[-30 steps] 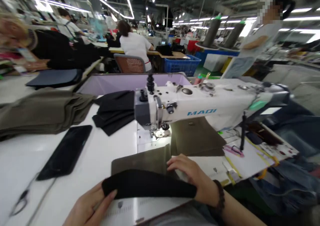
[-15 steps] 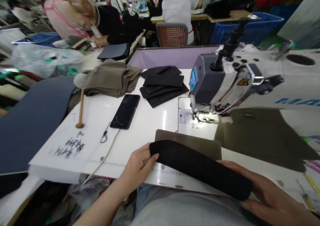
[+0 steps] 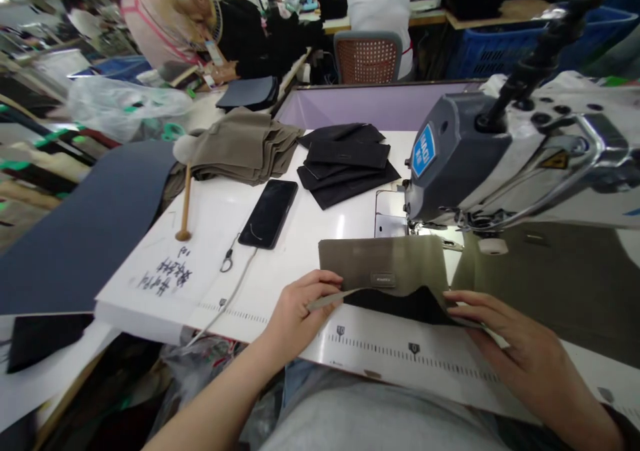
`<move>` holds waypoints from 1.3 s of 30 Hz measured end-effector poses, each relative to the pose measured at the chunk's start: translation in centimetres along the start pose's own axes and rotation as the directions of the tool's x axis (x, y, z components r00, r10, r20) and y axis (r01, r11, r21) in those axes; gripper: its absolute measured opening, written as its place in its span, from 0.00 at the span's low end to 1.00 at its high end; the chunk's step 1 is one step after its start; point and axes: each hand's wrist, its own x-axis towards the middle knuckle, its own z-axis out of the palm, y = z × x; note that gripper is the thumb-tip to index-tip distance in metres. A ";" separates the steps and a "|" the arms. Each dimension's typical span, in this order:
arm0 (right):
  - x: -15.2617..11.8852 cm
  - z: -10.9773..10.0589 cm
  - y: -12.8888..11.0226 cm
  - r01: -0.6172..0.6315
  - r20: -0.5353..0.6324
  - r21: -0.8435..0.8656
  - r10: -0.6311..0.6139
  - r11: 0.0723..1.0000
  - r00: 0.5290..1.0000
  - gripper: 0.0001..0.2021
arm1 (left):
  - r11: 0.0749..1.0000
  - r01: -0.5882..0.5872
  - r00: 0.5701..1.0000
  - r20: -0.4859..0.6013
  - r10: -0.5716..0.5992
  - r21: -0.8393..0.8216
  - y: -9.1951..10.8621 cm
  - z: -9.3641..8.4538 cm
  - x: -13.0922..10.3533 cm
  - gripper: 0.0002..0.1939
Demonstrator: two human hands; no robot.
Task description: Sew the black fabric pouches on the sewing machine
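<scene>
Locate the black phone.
In the head view, the flat rectangular black phone lies left of centre on the white tabletop, just left of the black fabric pieces.

A sewing workshop: sewing machine (image 3: 457, 154), olive fabric stack (image 3: 243, 146), black cloth pieces (image 3: 347, 156), co-worker (image 3: 377, 12) in white beyond.

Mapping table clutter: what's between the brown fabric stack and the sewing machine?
Overlapping black fabric pieces on the white tabletop; seen in head view.

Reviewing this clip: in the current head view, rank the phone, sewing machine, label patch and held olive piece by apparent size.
1. Sewing machine, cut off by the frame
2. Held olive piece
3. Phone
4. Label patch
</scene>
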 end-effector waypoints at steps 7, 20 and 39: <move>0.7 0.0 -1.1 -0.182 0.016 0.061 0.181 0.981 0.983 0.12 | 0.999 0.034 0.999 -0.018 -0.034 0.015 0.0 0.3 1.0 0.08; 0.8 2.0 -1.3 -0.246 -0.178 -0.084 0.229 0.966 0.957 0.24 | 0.979 0.014 0.989 -0.145 0.016 0.202 -1.8 1.1 1.3 0.20; 1.7 2.1 -0.7 -0.170 -0.113 -0.206 0.149 0.964 0.982 0.15 | 0.938 0.071 0.993 -0.114 -0.034 0.339 -1.3 1.4 1.8 0.11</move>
